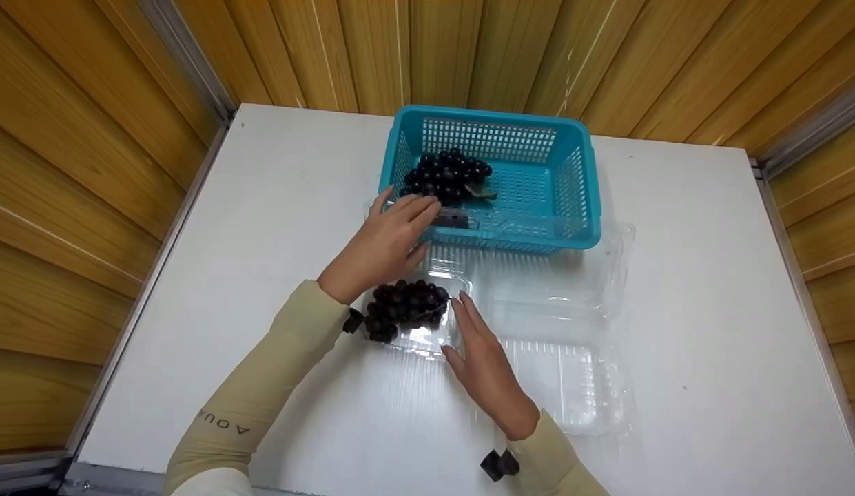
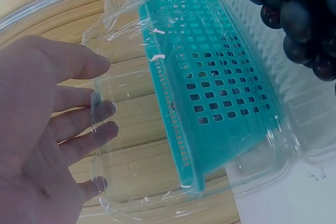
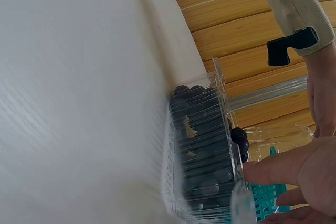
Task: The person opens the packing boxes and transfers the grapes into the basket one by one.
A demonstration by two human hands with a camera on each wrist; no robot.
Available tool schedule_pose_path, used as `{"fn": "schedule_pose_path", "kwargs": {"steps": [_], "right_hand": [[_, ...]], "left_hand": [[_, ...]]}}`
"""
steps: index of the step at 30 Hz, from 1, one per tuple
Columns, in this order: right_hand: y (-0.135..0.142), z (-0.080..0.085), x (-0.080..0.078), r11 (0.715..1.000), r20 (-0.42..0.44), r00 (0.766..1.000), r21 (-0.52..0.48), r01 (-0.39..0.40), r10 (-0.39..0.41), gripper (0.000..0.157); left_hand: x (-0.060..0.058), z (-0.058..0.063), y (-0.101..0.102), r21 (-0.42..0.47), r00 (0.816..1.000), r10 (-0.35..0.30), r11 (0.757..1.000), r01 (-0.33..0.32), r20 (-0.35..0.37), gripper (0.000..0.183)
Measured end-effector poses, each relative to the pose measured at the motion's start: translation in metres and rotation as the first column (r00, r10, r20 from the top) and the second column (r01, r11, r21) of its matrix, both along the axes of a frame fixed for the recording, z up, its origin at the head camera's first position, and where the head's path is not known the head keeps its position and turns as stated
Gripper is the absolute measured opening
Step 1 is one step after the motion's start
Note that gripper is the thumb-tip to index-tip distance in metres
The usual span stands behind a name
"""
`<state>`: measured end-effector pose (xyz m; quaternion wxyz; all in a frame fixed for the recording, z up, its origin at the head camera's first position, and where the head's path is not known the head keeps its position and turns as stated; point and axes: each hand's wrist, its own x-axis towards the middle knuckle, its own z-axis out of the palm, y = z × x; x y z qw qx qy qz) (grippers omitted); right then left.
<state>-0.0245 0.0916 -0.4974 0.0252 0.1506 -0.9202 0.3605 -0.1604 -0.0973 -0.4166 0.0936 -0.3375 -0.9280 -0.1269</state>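
A bunch of dark grapes (image 1: 406, 306) lies in the base of a clear plastic clamshell box (image 1: 427, 348). Its lid (image 2: 152, 203) stands raised at the back, in front of the basket. My left hand (image 1: 382, 241) is at the lid's upper edge, its fingertips against the plastic and the fingers loosely extended. Beside the box's right wall is my right hand (image 1: 486, 368), fingers straight and thumb spread. The right wrist view shows that thumb (image 3: 268, 169) at the box rim, in front of the grapes (image 3: 202, 129).
A teal basket (image 1: 496, 114) at the back holds another grape bunch (image 1: 444, 169) with a leaf-like piece (image 1: 481, 193). Right of the grape box lies another clear clamshell (image 1: 558, 296), lid spread open. Wood-patterned walls (image 1: 441, 55) border the white table (image 1: 709, 331).
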Motion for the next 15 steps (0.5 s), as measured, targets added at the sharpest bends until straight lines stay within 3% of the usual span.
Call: {"fn": "schedule_pose_path", "kwargs": {"steps": [15], "right_hand": [[0.000, 0.001, 0.001, 1.000, 0.018, 1.000, 0.020, -0.015, 0.015, 0.069]], "left_hand": [[-0.012, -0.006, 0.002, -0.024, 0.999, 0.023, 0.999, -0.022, 0.042, 0.055]]}}
